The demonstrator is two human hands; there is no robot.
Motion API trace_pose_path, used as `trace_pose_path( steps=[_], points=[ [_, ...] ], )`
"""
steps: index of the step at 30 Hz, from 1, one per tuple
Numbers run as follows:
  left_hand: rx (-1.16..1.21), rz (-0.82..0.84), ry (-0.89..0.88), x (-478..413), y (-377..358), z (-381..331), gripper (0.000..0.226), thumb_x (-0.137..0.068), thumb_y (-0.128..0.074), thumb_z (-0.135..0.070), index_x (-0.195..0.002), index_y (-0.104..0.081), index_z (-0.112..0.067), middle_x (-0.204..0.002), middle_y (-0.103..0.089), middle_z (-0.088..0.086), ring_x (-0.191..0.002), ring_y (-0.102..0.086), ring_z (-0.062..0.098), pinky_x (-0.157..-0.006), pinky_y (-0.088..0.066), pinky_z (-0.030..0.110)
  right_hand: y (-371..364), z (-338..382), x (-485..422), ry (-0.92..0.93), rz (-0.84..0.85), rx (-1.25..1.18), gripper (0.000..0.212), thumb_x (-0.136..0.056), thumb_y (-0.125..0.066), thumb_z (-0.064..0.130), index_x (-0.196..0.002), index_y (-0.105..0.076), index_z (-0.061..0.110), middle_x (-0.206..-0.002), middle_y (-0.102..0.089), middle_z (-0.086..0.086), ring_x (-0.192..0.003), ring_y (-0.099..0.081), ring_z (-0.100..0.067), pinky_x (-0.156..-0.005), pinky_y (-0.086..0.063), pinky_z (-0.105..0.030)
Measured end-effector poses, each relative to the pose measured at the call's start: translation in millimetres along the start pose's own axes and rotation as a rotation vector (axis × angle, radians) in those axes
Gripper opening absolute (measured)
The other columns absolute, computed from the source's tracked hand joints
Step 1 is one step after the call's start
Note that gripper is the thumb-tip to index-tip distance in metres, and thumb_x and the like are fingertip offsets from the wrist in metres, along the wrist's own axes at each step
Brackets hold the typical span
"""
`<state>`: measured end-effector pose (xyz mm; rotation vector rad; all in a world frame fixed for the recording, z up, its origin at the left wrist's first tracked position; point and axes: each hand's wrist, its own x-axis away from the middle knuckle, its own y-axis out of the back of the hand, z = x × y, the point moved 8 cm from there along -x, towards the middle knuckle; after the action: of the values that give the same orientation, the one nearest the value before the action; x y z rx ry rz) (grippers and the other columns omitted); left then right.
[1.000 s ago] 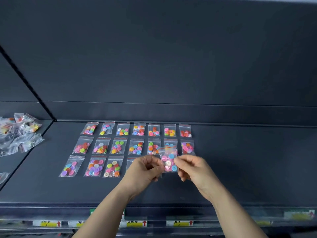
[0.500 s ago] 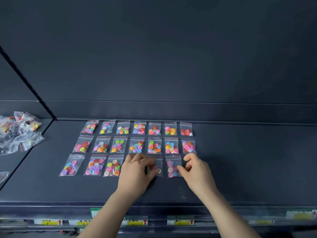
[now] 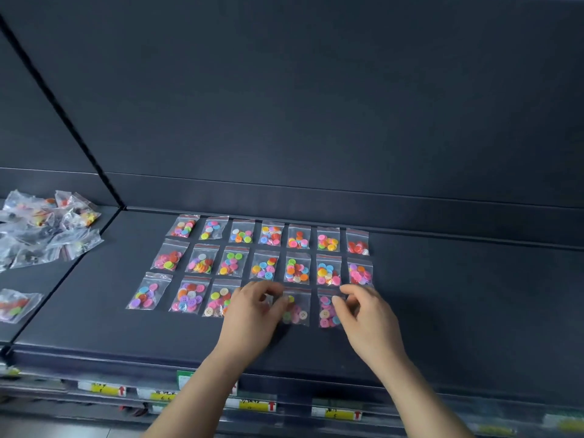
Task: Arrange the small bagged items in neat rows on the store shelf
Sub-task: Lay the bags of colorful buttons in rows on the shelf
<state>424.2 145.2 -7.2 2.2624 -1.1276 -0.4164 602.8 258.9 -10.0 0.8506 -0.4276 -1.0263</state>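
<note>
— How far along on the shelf (image 3: pixel 442 311)?

— Looks nearly done for this grid. Counting back from the front lip (image 3: pixel 94 361): seven button bags in the farthest row (image 3: pixel 271 233), seven in the middle row (image 3: pixel 265 265), six in the nearest row (image 3: pixel 189 295). Lying flat, evenly spaced.

— Sure about six?

— Judging so. Can see three plainly at the left end, then only a sliver of a fourth bag (image 3: pixel 268 299) under the left hand (image 3: pixel 252 314), then a fifth bag (image 3: pixel 297 308) and a sixth bag (image 3: pixel 327 309). Makes twenty in all. Leaves one gap at the right end of that row nearest the lip.

— And the hands?

— Seeing the left hand palm down, fingers bent, tips touching the fifth bag's upper left corner; cannot tell whether pinching or only pressing. Seeing the right hand (image 3: pixel 363 311) with fingers loosely bent and a narrow gap at the thumb, thumb tip against the sixth bag's right edge, lifting nothing. Reads as squaring up those two.

— Anything more to place?

— Plenty, probably. Well to the left and farther from the lip, a loose heap (image 3: pixel 47 229) of clear bags, too tangled to count; nearer the lip, one separate bag (image 3: pixel 15 306). Suggests further rows to come. Just below the lip, can make out four yellow price tags (image 3: pixel 256 406) and one green tag (image 3: pixel 185 379); cannot count the blurred rest.
</note>
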Motion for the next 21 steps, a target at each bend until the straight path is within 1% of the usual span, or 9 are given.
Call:
trace_pose_path(
  steps=[1, 3, 5, 6, 7, 10, 14, 18, 21],
  points=[
    [0.131, -0.032, 0.059, 2, 10, 3, 0.003, -0.088, -0.065, -0.023, -0.091, -0.065, -0.024, -0.084, -0.067, -0.012, -0.078, -0.062, 0.011, -0.070, -0.052, 0.027, 1, 5, -3, 0.004, -0.011, -0.044, 0.029, -0.093, -0.056, 0.035, -0.119, -0.063, 0.023, -0.087, -0.058, 0.015, -0.070, -0.057, -0.002, -0.060, -0.043, -0.012],
    [0.314, -0.126, 0.142, 8, 34, 13, 0.004, -0.090, -0.063, -0.017, -0.089, -0.065, -0.021, -0.074, -0.067, -0.006, -0.065, -0.063, 0.007, -0.061, -0.051, 0.020, -1, 17, -11, 0.005, -0.015, -0.138, 0.026, -0.092, -0.058, 0.031, -0.115, -0.065, 0.021, -0.087, -0.063, 0.014, -0.073, -0.061, -0.003, -0.062, -0.052, -0.019],
    [0.421, -0.255, 0.196, 16, 63, 29, 0.004, -0.089, -0.064, -0.015, -0.091, -0.066, -0.019, -0.076, -0.067, -0.003, -0.066, -0.061, 0.006, -0.058, -0.047, 0.015, -10, 32, -21, -0.009, 0.002, -0.247, 0.025, -0.092, -0.059, 0.030, -0.113, -0.065, 0.019, -0.088, -0.065, 0.013, -0.074, -0.064, -0.006, -0.064, -0.057, -0.029],
    [0.470, -0.318, 0.223, 21, 78, 38, 0.005, -0.089, -0.064, -0.014, -0.091, -0.066, -0.018, -0.079, -0.068, -0.002, -0.068, -0.061, 0.007, -0.060, -0.048, 0.016, -17, 41, -26, -0.010, 0.020, -0.292, 0.025, -0.092, -0.059, 0.030, -0.113, -0.065, 0.019, -0.088, -0.065, 0.013, -0.076, -0.064, -0.006, -0.064, -0.056, -0.028],
    [0.519, -0.378, 0.248, 26, 94, 48, 0.005, -0.089, -0.065, -0.014, -0.092, -0.066, -0.017, -0.081, -0.068, -0.001, -0.071, -0.062, 0.007, -0.063, -0.048, 0.018, -25, 52, -30, -0.003, 0.039, -0.326, 0.025, -0.092, -0.059, 0.029, -0.114, -0.064, 0.020, -0.090, -0.065, 0.014, -0.080, -0.062, -0.004, -0.066, -0.052, -0.022],
    [0.625, -0.532, 0.312, 47, 143, 81, 0.006, -0.089, -0.065, -0.013, -0.093, -0.067, -0.017, -0.081, -0.066, -0.003, -0.068, -0.059, 0.006, -0.072, -0.048, 0.025, -50, 93, -38, 0.028, 0.096, -0.408, 0.026, -0.093, -0.058, 0.027, -0.116, -0.063, 0.018, -0.093, -0.062, 0.016, -0.086, -0.057, 0.002, -0.068, -0.042, -0.012],
    [0.719, -0.694, 0.366, 73, 207, 129, 0.010, -0.089, -0.064, -0.012, -0.094, -0.068, -0.021, -0.081, -0.065, -0.002, -0.072, -0.056, 0.015, -0.077, -0.048, 0.034, -92, 154, -43, 0.082, 0.180, -0.481, 0.023, -0.093, -0.058, 0.026, -0.112, -0.065, 0.015, -0.094, -0.063, 0.015, -0.088, -0.056, 0.004, -0.068, -0.040, -0.010],
    [0.767, -0.812, 0.403, 97, 269, 173, 0.010, -0.089, -0.065, -0.012, -0.098, -0.067, -0.016, -0.081, -0.064, -0.001, -0.070, -0.052, 0.016, -0.074, -0.046, 0.033, -141, 222, -39, 0.116, 0.271, -0.547, 0.012, -0.094, -0.058, 0.025, -0.104, -0.063, 0.024, -0.093, -0.064, 0.015, -0.089, -0.059, 0.001, -0.067, -0.042, -0.012],
    [0.763, -0.858, 0.423, 109, 315, 208, 0.010, -0.089, -0.064, -0.011, -0.099, -0.066, -0.012, -0.079, -0.061, 0.002, -0.069, -0.050, 0.017, -0.073, -0.046, 0.032, -180, 271, -36, 0.110, 0.284, -0.570, 0.011, -0.093, -0.059, 0.025, -0.102, -0.065, 0.024, -0.093, -0.067, 0.012, -0.090, -0.062, -0.005, -0.071, -0.045, -0.018]
  ],
)
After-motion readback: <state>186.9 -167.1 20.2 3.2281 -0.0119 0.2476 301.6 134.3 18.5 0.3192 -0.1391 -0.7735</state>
